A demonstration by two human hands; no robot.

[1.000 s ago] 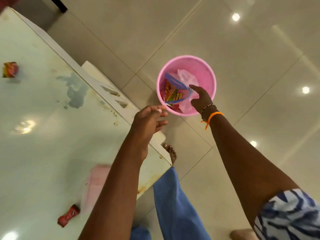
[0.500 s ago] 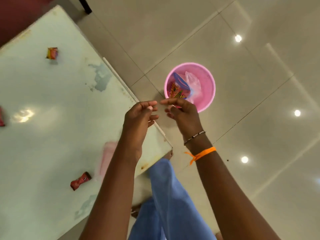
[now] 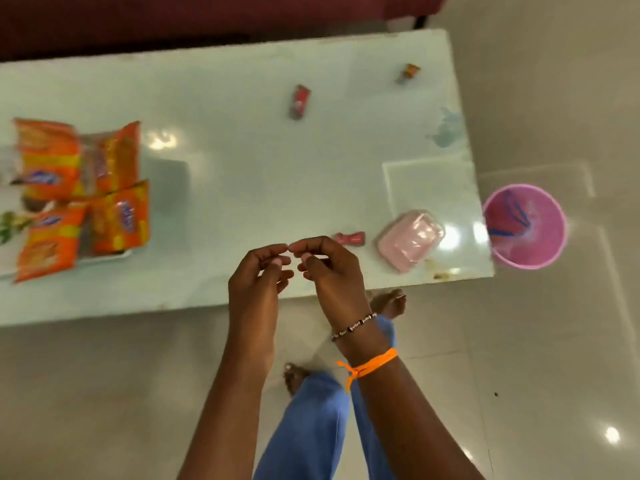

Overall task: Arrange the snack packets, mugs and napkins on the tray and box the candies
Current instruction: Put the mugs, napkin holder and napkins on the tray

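Note:
My left hand (image 3: 258, 282) and my right hand (image 3: 329, 271) hover together over the table's near edge, fingers curled, fingertips almost touching, nothing visible in them. Just beyond my right hand lies a red candy (image 3: 350, 238), and right of it a pink box with a clear lid (image 3: 410, 240). Two more candies lie farther back: a red one (image 3: 299, 102) and an orange one (image 3: 409, 72). Several orange snack packets (image 3: 81, 192) lie on a white tray (image 3: 104, 259) at the far left.
The pale glossy table (image 3: 242, 174) ends at a near edge by my legs and a right edge beside a pink bin (image 3: 524, 226) on the tiled floor, which holds wrappers. A dark red sofa (image 3: 207, 19) runs behind the table.
My view swung left from the bin to the table. My right hand came back from the bin and joined my left hand over the table's near edge.

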